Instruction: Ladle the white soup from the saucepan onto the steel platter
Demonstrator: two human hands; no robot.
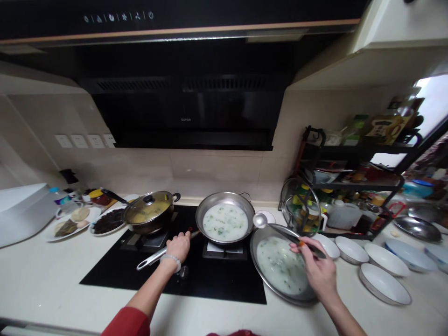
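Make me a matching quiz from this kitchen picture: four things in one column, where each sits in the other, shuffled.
1. steel frying pan of white porridge
2. glass-lidded pot of yellow food
3. wide steel basin of white porridge
4. empty white bowls

A. counter, far right
B. left burner
C. right burner, handle in left hand
D. hob's right edge, by right hand holding metal ladle

Pairs: 1-C, 2-B, 3-D, 4-A

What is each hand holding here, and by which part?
The left hand grips the round steel pan of white soup by its long handle; the right hand holds the metal ladle near its handle's end.
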